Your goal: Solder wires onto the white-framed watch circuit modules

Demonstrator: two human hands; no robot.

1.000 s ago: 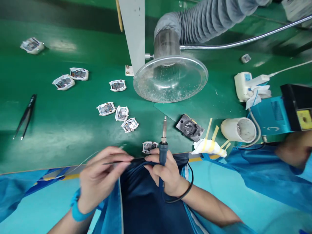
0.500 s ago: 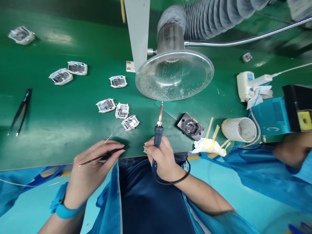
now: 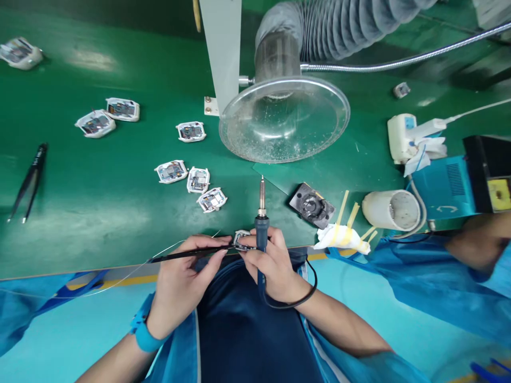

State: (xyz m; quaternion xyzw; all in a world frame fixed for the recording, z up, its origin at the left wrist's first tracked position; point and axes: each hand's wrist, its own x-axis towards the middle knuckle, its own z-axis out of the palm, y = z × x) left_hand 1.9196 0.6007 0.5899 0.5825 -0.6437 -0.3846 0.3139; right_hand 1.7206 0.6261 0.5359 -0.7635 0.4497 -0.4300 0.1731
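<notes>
My left hand [image 3: 191, 271] is closed around black tweezers [image 3: 171, 256], and a thin solder wire [image 3: 133, 270] trails from it to the left. The tweezer end reaches a small white watch case [image 3: 240, 240] at the table's front edge. Fingers of my right hand [image 3: 271, 266] grip that case and also hold a soldering iron [image 3: 262, 226], its metal tip pointing away from me. Further up lie several open watch cases with circuit boards, the nearest one [image 3: 212, 200] up and left of my hands.
A clear fume hood [image 3: 283, 151] on a grey hose stands ahead. On the right are a black fixture block [image 3: 311, 205], a taped white cloth [image 3: 342, 239], a white cup [image 3: 375, 211] and a blue soldering station [image 3: 447, 186]. Spare tweezers [image 3: 30, 181] lie left. Another person's arm shows right.
My left hand has moved right, bringing the tweezers to the watch case in my right hand. The case shows more now, and the soldering iron has shifted slightly toward me.
</notes>
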